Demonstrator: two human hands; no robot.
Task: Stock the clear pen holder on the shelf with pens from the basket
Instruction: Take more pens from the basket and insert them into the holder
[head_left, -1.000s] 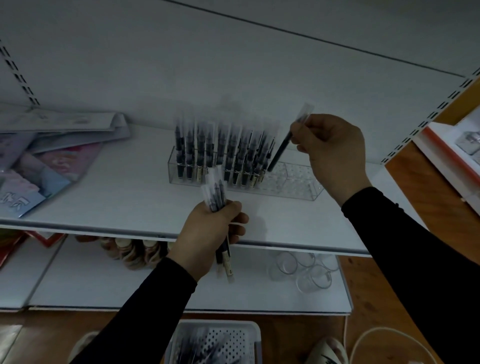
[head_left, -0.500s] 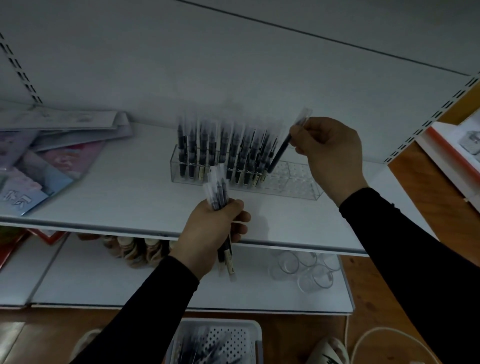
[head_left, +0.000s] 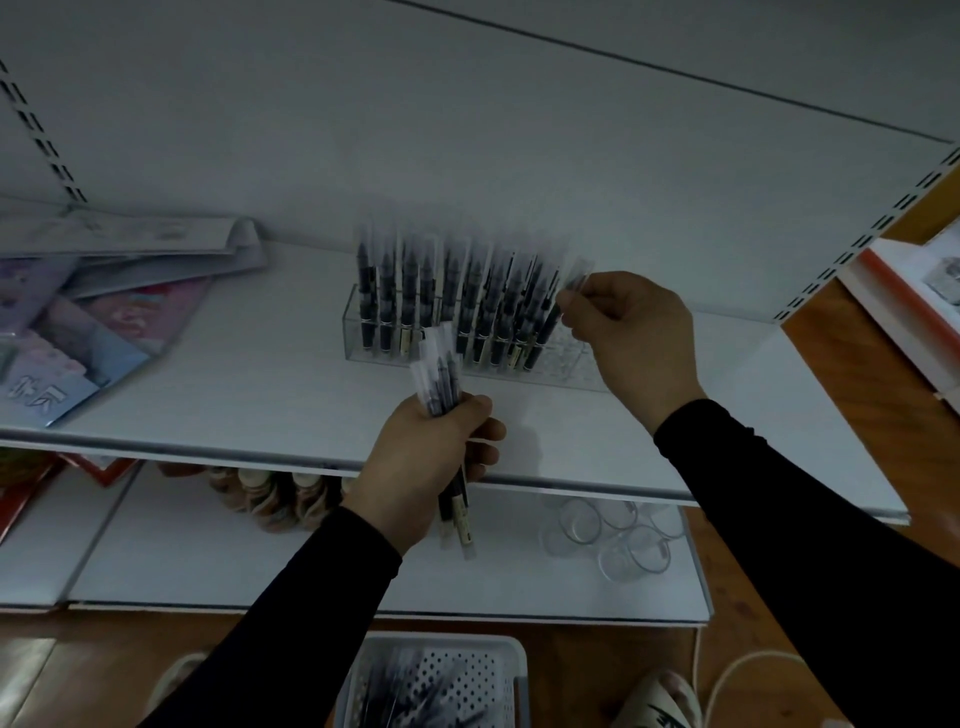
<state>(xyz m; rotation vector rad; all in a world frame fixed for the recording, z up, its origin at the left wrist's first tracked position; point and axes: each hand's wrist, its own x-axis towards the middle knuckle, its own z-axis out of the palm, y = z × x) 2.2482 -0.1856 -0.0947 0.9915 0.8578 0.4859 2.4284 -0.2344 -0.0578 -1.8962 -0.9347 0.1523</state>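
Pens fill most of the clear pen holder (head_left: 467, 338) in the middle of the frame, and only its right end shows bare holes. The right hand (head_left: 631, 338) pinches one wrapped pen (head_left: 558, 306) by its top, and that pen has come down and moved left since a moment ago — its tip now sits low among the last standing pens, so it looks almost in its hole. The left hand (head_left: 431, 457), in the lower middle, has its fingers curled tight around a small bunch of pens (head_left: 441, 387), just as before, so more are waiting to go in. The basket (head_left: 431, 680) sits at the bottom edge with more pens inside. The holder stands on a white shelf (head_left: 260, 395) — flat packs of paper goods (head_left: 78, 332) lie on it at the left. A lower shelf (head_left: 182, 551) holds clear glass cups (head_left: 613, 535) at the lower right. The floor is brown wood, and the room is dim.
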